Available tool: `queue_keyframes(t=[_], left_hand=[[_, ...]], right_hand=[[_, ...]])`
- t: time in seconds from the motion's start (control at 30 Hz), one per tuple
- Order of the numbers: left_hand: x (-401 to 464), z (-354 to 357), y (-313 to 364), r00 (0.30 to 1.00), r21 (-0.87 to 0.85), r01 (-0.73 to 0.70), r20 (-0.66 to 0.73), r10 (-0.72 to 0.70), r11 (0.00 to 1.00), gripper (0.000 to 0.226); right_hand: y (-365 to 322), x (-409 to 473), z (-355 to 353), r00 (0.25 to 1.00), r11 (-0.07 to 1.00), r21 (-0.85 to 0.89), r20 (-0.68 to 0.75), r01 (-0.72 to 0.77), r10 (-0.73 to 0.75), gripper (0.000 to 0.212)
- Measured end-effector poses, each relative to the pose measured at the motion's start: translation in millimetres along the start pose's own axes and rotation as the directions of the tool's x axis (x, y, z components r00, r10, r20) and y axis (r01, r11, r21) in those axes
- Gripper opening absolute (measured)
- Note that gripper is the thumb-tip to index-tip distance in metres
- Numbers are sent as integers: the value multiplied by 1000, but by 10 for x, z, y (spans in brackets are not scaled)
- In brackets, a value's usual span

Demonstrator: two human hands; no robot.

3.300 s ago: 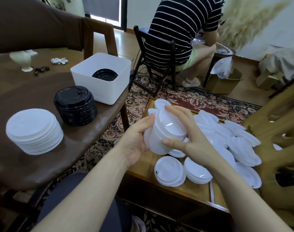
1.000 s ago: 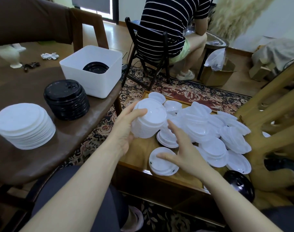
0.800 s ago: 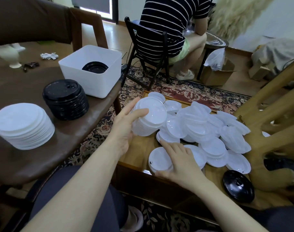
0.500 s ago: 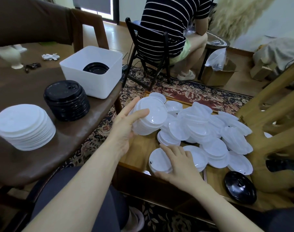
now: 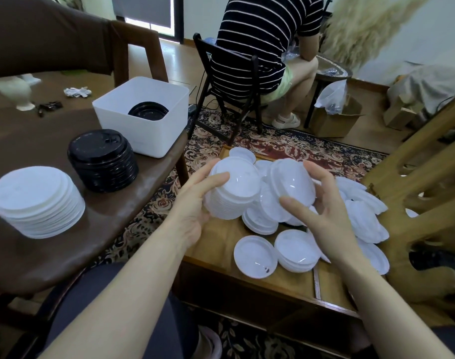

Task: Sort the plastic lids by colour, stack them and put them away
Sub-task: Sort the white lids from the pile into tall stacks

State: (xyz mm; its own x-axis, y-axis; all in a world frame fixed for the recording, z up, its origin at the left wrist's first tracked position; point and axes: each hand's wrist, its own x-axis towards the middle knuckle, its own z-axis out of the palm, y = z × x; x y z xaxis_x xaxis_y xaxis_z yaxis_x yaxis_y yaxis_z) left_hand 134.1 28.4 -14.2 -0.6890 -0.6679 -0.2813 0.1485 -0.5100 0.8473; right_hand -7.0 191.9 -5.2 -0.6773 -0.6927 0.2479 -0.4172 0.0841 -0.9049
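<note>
My left hand (image 5: 192,203) grips a stack of white lids (image 5: 231,190) held above the low wooden table (image 5: 218,244). My right hand (image 5: 322,211) holds a small set of white lids (image 5: 292,185) tilted on edge, just right of that stack. Loose white lids (image 5: 361,218) lie heaped on the low table, with two single piles (image 5: 254,255) near its front edge. On the brown table (image 5: 112,216) at my left stand a white lid stack (image 5: 34,200) and a black lid stack (image 5: 102,159). A white bin (image 5: 143,130) behind them holds black lids (image 5: 148,111).
A person in a striped shirt sits on a black chair (image 5: 231,81) beyond the patterned rug (image 5: 285,149). A wooden frame (image 5: 415,177) stands at the right. A cardboard box (image 5: 335,117), a white vase (image 5: 14,92) and crumpled paper (image 5: 77,92) sit farther off.
My right hand has lifted off the front pile and now holds a few white lids beside the stack in my left hand. The left hand has barely moved.
</note>
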Motion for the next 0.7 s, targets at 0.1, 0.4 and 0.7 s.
queue_keyframes(t=[0.1,0.4,0.7], left_hand=[[-12,2,-10,999,30,4,53,-6,1000,56],[-24,-8,-20,992,21,-13,128,10,1000,54],[-19,-6,-41,985,67,-27,171,15,997,58]], right_hand=[[-139,53,99,991,999,1,130,41,-41,75],[-198,200,254,963,992,-94,265,84,-57,81],[-186,239,308,953,970,-187,285,157,-99,83]])
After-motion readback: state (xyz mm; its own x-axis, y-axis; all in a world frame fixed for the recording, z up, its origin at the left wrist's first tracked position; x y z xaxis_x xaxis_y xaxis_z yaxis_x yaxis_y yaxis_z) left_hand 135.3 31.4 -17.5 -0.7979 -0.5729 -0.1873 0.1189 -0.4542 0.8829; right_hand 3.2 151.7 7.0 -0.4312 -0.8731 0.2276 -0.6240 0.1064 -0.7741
